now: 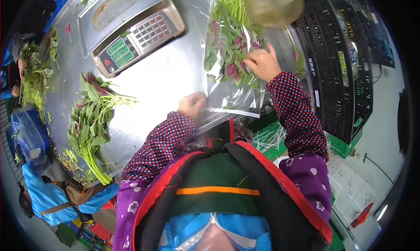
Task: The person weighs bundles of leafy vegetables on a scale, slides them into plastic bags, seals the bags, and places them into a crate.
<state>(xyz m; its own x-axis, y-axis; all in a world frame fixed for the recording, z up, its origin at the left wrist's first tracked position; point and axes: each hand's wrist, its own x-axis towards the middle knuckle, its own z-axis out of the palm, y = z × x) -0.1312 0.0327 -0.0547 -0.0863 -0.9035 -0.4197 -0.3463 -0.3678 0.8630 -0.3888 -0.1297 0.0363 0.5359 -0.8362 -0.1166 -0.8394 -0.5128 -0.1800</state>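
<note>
A clear plastic bag [226, 103] lies on the metal table with a bunch of green and purple leafy vegetables [229, 47] inside it. Its end with a white strip is toward me, at the table's front edge. My right hand [264, 63] rests on the bag's right side over the leaves, thumb apart from the fingers. At the bag's near left edge is my left hand [192, 105], its fingers curled together and slightly blurred, seemingly pinching the plastic. Two loose bunches of the same leafy vegetable [89, 119] lie together on the table at left.
A digital scale [138, 36] with a metal pan stands at the back left of the metal table [162, 82]. Black crates [330, 71] are stacked at right. A green basket [271, 139] holds white strips. At far left, another person's hand [22, 67] holds greens; a person in blue [52, 200] is nearby.
</note>
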